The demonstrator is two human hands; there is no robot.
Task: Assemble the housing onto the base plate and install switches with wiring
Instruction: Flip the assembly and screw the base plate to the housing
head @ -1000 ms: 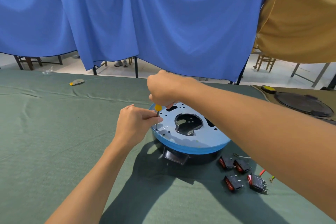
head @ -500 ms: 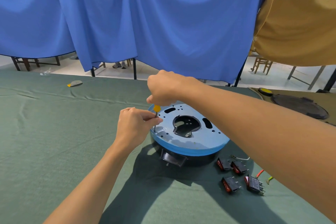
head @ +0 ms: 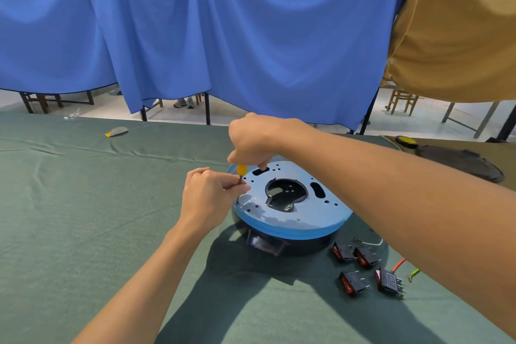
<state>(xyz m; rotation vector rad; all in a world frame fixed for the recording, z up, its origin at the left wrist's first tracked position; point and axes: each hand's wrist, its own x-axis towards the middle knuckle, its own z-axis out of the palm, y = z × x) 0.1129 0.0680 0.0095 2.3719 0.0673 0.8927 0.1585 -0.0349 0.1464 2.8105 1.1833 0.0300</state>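
Observation:
A round black housing [head: 307, 244] lies on the green table cloth with a pale blue base plate [head: 304, 213] on top of it. My right hand [head: 257, 138] grips the yellow handle of a small screwdriver [head: 241, 170], held upright over the plate's left edge. My left hand [head: 208, 198] pinches the screwdriver's thin shaft just above the plate. The tip and any screw under it are hidden by my fingers. Several black rocker switches with red faces [head: 365, 269] lie loose to the right front of the housing, beside red, green and white wire ends [head: 400, 264].
A dark round lid [head: 463, 163] and a yellow disc [head: 406, 142] lie at the far right. A small grey and yellow object [head: 117, 131] sits at the back left. Blue and tan cloths hang behind the table.
Both hands stay at the screwdriver on the plate's left edge. The view has shifted slightly; my right hand has turned a little on the handle.

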